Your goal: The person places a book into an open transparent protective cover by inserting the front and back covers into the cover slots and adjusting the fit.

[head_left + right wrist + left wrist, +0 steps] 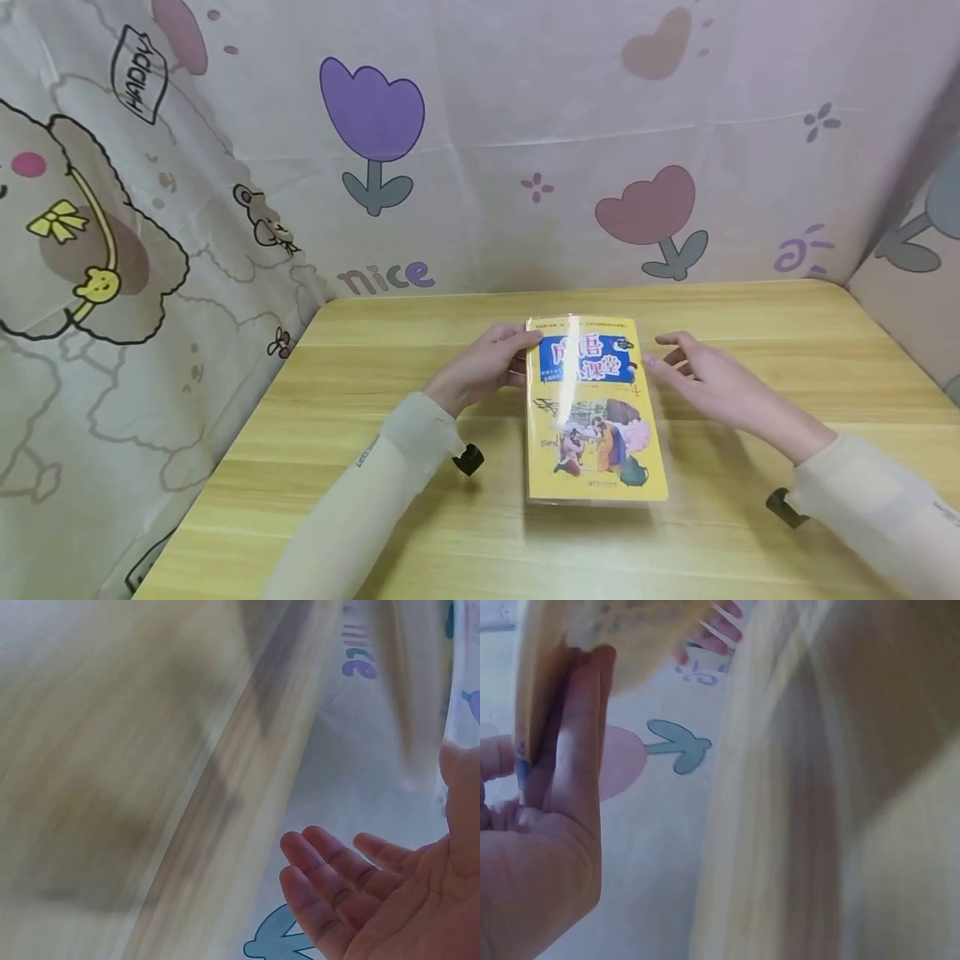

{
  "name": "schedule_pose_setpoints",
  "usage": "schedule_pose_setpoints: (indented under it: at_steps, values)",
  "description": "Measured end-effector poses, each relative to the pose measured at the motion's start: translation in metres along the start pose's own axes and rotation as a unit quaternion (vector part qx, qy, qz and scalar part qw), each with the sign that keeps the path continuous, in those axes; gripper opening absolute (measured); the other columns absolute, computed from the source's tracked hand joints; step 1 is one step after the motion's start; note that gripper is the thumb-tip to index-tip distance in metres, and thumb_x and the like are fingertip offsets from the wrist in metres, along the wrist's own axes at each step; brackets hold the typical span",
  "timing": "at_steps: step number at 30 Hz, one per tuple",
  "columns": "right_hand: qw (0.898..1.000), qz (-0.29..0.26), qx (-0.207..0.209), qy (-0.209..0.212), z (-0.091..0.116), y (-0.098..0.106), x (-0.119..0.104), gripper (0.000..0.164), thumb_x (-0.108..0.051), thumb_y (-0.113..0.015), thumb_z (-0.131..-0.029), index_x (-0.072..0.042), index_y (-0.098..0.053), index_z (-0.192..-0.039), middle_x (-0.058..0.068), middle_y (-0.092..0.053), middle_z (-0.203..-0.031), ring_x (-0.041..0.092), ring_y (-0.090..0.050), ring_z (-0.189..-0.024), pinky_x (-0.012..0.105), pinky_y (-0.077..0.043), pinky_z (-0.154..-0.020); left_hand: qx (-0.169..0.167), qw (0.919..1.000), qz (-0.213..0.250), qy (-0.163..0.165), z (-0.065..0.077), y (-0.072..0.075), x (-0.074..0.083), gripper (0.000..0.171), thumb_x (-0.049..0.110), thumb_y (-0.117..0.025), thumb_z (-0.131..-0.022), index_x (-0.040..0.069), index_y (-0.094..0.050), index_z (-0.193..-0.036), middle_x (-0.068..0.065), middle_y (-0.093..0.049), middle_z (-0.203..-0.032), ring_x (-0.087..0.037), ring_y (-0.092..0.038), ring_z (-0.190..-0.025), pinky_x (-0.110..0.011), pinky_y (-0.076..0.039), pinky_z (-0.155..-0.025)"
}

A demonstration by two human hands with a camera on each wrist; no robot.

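Note:
A yellow book [600, 442] with a blue title panel and a picture of figures is held up over the table, its glossy cover facing the head camera. My left hand [491, 362] grips its upper left edge, thumb on the front cover and fingers behind. In the left wrist view the same hand [562, 817] has the book's spine [536, 690] between thumb and fingers. Just off the book's right edge, my right hand [701, 375] holds nothing. The right wrist view shows that hand [375, 900] palm up, fingers relaxed, apart from the blurred book edge [409, 690].
A wood-grain table [360, 350] lies under both hands. Behind it hangs a pale cloth [480, 200] printed with flowers, and another printed cloth [210, 233] drops along the left side. A small black piece [468, 459] sticks out at the left sleeve cuff.

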State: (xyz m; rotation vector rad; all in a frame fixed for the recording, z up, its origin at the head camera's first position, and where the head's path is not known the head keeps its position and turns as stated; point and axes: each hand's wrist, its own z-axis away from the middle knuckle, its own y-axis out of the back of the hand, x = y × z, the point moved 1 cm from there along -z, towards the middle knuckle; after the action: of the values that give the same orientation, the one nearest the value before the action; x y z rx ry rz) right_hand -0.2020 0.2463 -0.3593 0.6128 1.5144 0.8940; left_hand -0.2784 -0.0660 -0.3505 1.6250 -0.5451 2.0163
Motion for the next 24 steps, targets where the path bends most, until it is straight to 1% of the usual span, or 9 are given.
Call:
schedule_pose_setpoints:
  at_steps: [3,6,9,11,13,15,18,21,24]
  values:
    - [1.000,-0.003,-0.001,0.005,0.000,0.001,0.000,0.078,-0.056,-0.044,-0.113,0.006,-0.037,-0.160,0.034,-0.063,-0.140,0.050,-0.068,-0.122,0.064,-0.059,-0.097,-0.001,0.9997,-0.016,0.016,0.000,0.002,-0.009,0.038,0.026,-0.048,-0.116,-0.005,-0.063,-0.132,-0.013,-0.081,-0.104,-0.015,-0.077,-0.079,-0.022,-0.061,-0.065]
    - [1.000,-0.004,-0.004,0.009,0.000,0.000,0.000,0.078,-0.055,-0.045,-0.113,0.006,-0.038,-0.159,0.033,-0.065,-0.139,0.050,-0.069,-0.122,0.064,-0.058,-0.099,0.007,0.9971,-0.063,0.042,0.000,0.004,-0.019,0.037,0.028,-0.048,-0.116,-0.003,-0.064,-0.129,-0.012,-0.079,-0.103,-0.014,-0.074,-0.078,-0.022,-0.059,-0.064]
    - [1.000,-0.001,-0.010,0.008,-0.001,-0.003,0.000,0.079,-0.056,-0.047,-0.112,0.007,-0.039,-0.158,0.033,-0.065,-0.138,0.049,-0.069,-0.122,0.064,-0.058,-0.100,0.025,0.9907,-0.115,0.070,0.000,0.006,-0.028,0.037,0.028,-0.048,-0.116,-0.002,-0.064,-0.129,-0.013,-0.078,-0.101,-0.015,-0.072,-0.076,-0.022,-0.060,-0.064]
    - [1.000,0.004,-0.016,0.006,-0.003,-0.006,0.000,0.081,-0.058,-0.047,-0.111,0.008,-0.039,-0.158,0.034,-0.065,-0.139,0.049,-0.069,-0.122,0.064,-0.058,-0.100,0.044,0.9839,-0.149,0.088,0.001,0.005,-0.033,0.035,0.029,-0.050,-0.115,-0.001,-0.065,-0.127,-0.014,-0.078,-0.099,-0.017,-0.072,-0.074,-0.024,-0.062,-0.063]
    - [1.000,0.008,-0.020,0.005,-0.006,-0.008,0.000,0.082,-0.058,-0.048,-0.111,0.008,-0.039,-0.158,0.035,-0.064,-0.140,0.049,-0.069,-0.122,0.064,-0.058,-0.101,0.064,0.9748,-0.188,0.102,0.002,0.005,-0.035,0.033,0.029,-0.052,-0.114,0.000,-0.066,-0.122,-0.014,-0.077,-0.095,-0.017,-0.072,-0.070,-0.026,-0.063,-0.062]
    - [1.000,0.009,-0.023,0.007,-0.008,-0.010,0.000,0.081,-0.058,-0.048,-0.111,0.008,-0.039,-0.158,0.035,-0.063,-0.140,0.049,-0.069,-0.122,0.065,-0.057,-0.101,0.082,0.9634,-0.229,0.113,0.003,0.004,-0.035,0.031,0.030,-0.055,-0.113,0.002,-0.068,-0.114,-0.013,-0.076,-0.089,-0.017,-0.071,-0.064,-0.026,-0.062,-0.059]
    - [1.000,0.010,-0.022,0.009,-0.011,-0.011,0.000,0.078,-0.055,-0.049,-0.112,0.009,-0.040,-0.157,0.037,-0.062,-0.140,0.050,-0.069,-0.122,0.065,-0.057,-0.101,0.099,0.9451,-0.289,0.117,0.004,0.002,-0.034,0.031,0.030,-0.058,-0.112,0.003,-0.068,-0.100,-0.011,-0.073,-0.080,-0.016,-0.068,-0.056,-0.025,-0.060,-0.054]
    - [1.000,0.011,-0.022,0.010,-0.013,-0.011,0.001,0.078,-0.054,-0.049,-0.112,0.009,-0.040,-0.157,0.038,-0.062,-0.140,0.050,-0.068,-0.122,0.065,-0.057,-0.101,0.111,0.9321,-0.321,0.126,0.004,0.000,-0.032,0.037,0.032,-0.060,-0.111,0.002,-0.068,-0.090,-0.011,-0.072,-0.073,-0.017,-0.068,-0.053,-0.027,-0.061,-0.054]
    - [1.000,0.013,-0.022,0.009,-0.015,-0.009,0.002,0.080,-0.056,-0.048,-0.112,0.009,-0.039,-0.157,0.038,-0.061,-0.141,0.051,-0.067,-0.123,0.065,-0.057,-0.101,0.124,0.9237,-0.338,0.132,0.004,0.000,-0.028,0.041,0.037,-0.062,-0.110,0.002,-0.069,-0.090,-0.010,-0.074,-0.073,-0.019,-0.071,-0.056,-0.029,-0.062,-0.057]
